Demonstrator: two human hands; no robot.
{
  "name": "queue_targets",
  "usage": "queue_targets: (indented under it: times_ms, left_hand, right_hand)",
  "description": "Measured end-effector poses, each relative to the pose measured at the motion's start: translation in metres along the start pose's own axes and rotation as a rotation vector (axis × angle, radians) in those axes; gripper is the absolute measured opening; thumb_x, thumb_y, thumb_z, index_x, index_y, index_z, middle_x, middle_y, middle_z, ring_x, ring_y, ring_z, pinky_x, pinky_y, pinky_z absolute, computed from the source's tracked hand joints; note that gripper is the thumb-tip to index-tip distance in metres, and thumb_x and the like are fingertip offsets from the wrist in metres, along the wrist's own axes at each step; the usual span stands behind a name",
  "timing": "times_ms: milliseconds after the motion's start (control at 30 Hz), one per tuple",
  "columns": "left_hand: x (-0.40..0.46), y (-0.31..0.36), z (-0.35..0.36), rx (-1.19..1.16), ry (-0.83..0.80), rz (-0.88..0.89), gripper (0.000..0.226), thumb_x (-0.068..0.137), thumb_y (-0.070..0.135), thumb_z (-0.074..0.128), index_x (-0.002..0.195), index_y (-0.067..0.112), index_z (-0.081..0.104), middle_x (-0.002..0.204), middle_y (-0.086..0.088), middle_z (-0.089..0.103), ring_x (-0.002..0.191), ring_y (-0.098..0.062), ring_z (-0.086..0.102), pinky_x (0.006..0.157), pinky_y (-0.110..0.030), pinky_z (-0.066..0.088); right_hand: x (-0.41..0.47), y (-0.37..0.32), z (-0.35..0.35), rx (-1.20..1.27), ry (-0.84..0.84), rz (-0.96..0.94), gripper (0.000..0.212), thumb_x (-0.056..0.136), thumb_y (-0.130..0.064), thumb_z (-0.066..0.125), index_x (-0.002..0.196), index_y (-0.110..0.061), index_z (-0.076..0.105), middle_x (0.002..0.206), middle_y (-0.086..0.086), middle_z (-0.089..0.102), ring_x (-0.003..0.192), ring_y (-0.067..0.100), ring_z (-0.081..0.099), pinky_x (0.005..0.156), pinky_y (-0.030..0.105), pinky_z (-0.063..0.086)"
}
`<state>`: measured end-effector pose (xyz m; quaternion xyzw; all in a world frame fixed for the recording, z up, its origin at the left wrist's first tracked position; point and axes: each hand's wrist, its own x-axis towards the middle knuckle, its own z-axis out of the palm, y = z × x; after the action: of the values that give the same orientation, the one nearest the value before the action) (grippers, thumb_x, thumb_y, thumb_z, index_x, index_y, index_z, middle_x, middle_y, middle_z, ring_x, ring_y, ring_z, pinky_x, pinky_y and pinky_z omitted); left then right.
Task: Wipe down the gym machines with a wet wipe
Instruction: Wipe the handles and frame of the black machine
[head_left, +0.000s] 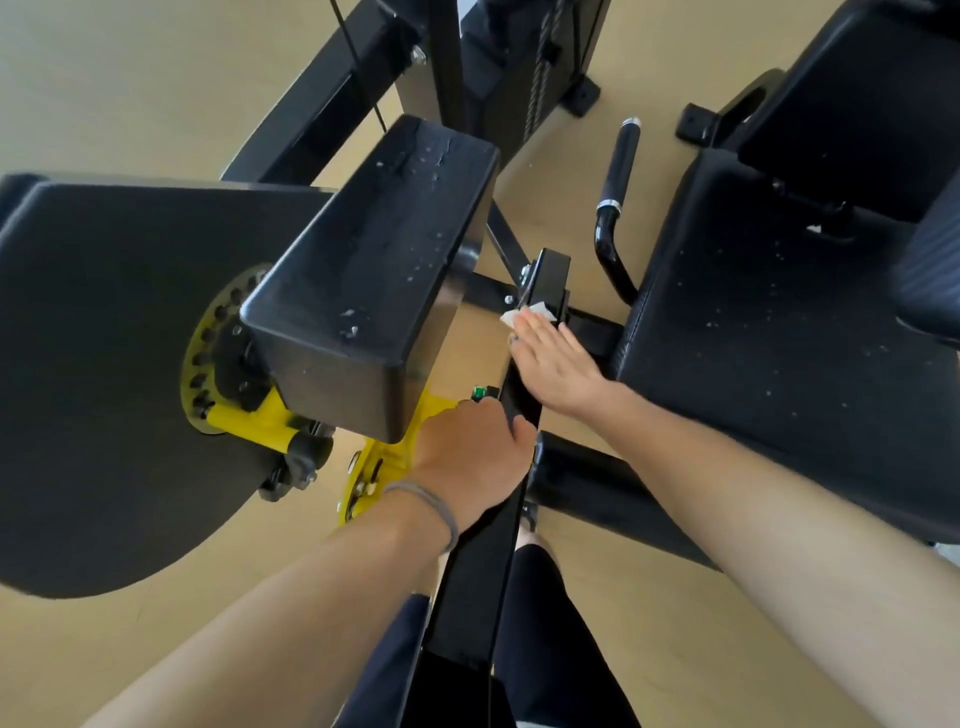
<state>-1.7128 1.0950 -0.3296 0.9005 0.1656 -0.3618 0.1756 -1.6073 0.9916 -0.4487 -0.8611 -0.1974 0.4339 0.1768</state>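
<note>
The right hand (558, 364), fingers straight and flat, presses a white wet wipe (524, 314) onto the black square frame bar (480, 561) of the gym machine, just at 1 o'clock of centre. The left hand (475, 452) curls around the same bar nearer the body. Pale wood-look flooring (130, 88) runs beneath; a speckled black seat pad (769, 322) sits at 3 o'clock and a black pad (374, 270) at 10.

Bare forearms, grey band (434, 506) on left wrist, dark shorts (550, 639)
</note>
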Motion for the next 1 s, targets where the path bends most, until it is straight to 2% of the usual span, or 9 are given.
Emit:
queue_targets:
  times_ms: [200, 267, 333, 433, 500, 600, 767, 900, 1000]
  left_hand:
    - [-0.003, -0.004, 0.009, 0.088, 0.1, 0.027, 0.029, 0.103, 0.047, 0.03, 0.089, 0.023, 0.039, 0.072, 0.006, 0.037, 0.059, -0.012, 0.041, 0.047, -0.024, 0.026]
    - [-0.002, -0.004, 0.01, 0.081, 0.106, 0.032, 0.03, 0.103, 0.048, 0.028, 0.089, 0.024, 0.038, 0.073, 0.007, 0.037, 0.059, -0.01, 0.041, 0.047, -0.023, 0.027]
    - [-0.001, -0.005, 0.01, 0.065, 0.107, 0.034, 0.03, 0.103, 0.049, 0.028, 0.09, 0.024, 0.039, 0.077, 0.006, 0.039, 0.064, -0.012, 0.046, 0.052, -0.024, 0.035]
    - [-0.004, -0.006, 0.012, 0.04, 0.098, 0.034, 0.029, 0.102, 0.05, 0.028, 0.091, 0.025, 0.038, 0.079, 0.006, 0.039, 0.07, -0.013, 0.05, 0.058, -0.024, 0.04]
    - [-0.005, -0.005, 0.012, 0.037, 0.1, 0.038, 0.029, 0.102, 0.05, 0.029, 0.091, 0.025, 0.038, 0.081, 0.006, 0.041, 0.07, -0.013, 0.05, 0.059, -0.024, 0.041]
    - [-0.004, -0.004, 0.011, 0.04, 0.093, 0.026, 0.028, 0.102, 0.048, 0.031, 0.092, 0.023, 0.039, 0.083, 0.003, 0.042, 0.073, -0.018, 0.048, 0.061, -0.029, 0.039]
    - [-0.005, -0.001, 0.008, 0.027, 0.084, 0.01, 0.029, 0.102, 0.044, 0.035, 0.09, 0.019, 0.043, 0.083, 0.0, 0.045, 0.076, -0.024, 0.052, 0.064, -0.032, 0.039]
    - [-0.004, -0.001, 0.005, 0.021, 0.071, -0.006, 0.03, 0.102, 0.044, 0.036, 0.09, 0.018, 0.045, 0.087, -0.003, 0.052, 0.075, -0.024, 0.05, 0.062, -0.031, 0.036]
    - [-0.003, -0.001, 0.005, 0.016, 0.063, 0.001, 0.03, 0.102, 0.044, 0.035, 0.091, 0.018, 0.046, 0.088, -0.003, 0.053, 0.075, -0.024, 0.05, 0.062, -0.031, 0.036]
  right_hand:
    - [0.116, 0.035, -0.023, 0.008, 0.025, 0.148, 0.059, 0.108, -0.04, 0.013, 0.162, -0.015, 0.018, 0.17, 0.003, 0.012, 0.157, 0.016, 0.005, 0.127, 0.04, 0.002]
    - [0.141, 0.044, -0.03, 0.031, 0.037, 0.21, 0.063, 0.105, -0.046, 0.012, 0.161, -0.017, 0.021, 0.168, 0.004, 0.018, 0.156, 0.02, 0.011, 0.126, 0.042, 0.007]
    - [0.159, 0.051, -0.034, 0.075, 0.055, 0.254, 0.068, 0.1, -0.05, 0.012, 0.16, -0.019, 0.024, 0.166, 0.002, 0.022, 0.154, 0.023, 0.016, 0.125, 0.044, 0.012]
    - [0.171, 0.054, -0.037, 0.082, 0.047, 0.269, 0.065, 0.103, -0.048, 0.014, 0.162, -0.02, 0.019, 0.169, 0.001, 0.016, 0.156, 0.022, 0.008, 0.127, 0.043, 0.006]
    - [0.168, 0.051, -0.037, 0.081, 0.061, 0.289, 0.065, 0.105, -0.048, 0.015, 0.163, -0.019, 0.016, 0.17, 0.001, 0.012, 0.157, 0.022, 0.004, 0.126, 0.044, 0.003]
    - [0.145, 0.04, -0.029, 0.071, 0.069, 0.288, 0.068, 0.103, -0.05, 0.016, 0.161, -0.014, 0.02, 0.169, 0.004, 0.014, 0.155, 0.026, 0.01, 0.125, 0.045, 0.01]
    - [0.049, 0.011, -0.006, 0.061, 0.096, 0.136, 0.065, 0.106, -0.049, 0.022, 0.158, -0.01, 0.026, 0.166, 0.008, 0.023, 0.154, 0.023, 0.016, 0.126, 0.045, 0.012]
    - [-0.019, -0.014, 0.011, 0.058, 0.075, 0.067, 0.065, 0.109, -0.045, 0.021, 0.162, -0.009, 0.013, 0.171, 0.006, 0.01, 0.157, 0.018, 0.004, 0.128, 0.042, 0.002]
    - [-0.012, -0.006, 0.007, 0.024, 0.093, 0.112, 0.064, 0.109, -0.045, 0.016, 0.162, -0.009, 0.014, 0.17, 0.007, 0.012, 0.157, 0.019, 0.006, 0.128, 0.041, 0.001]
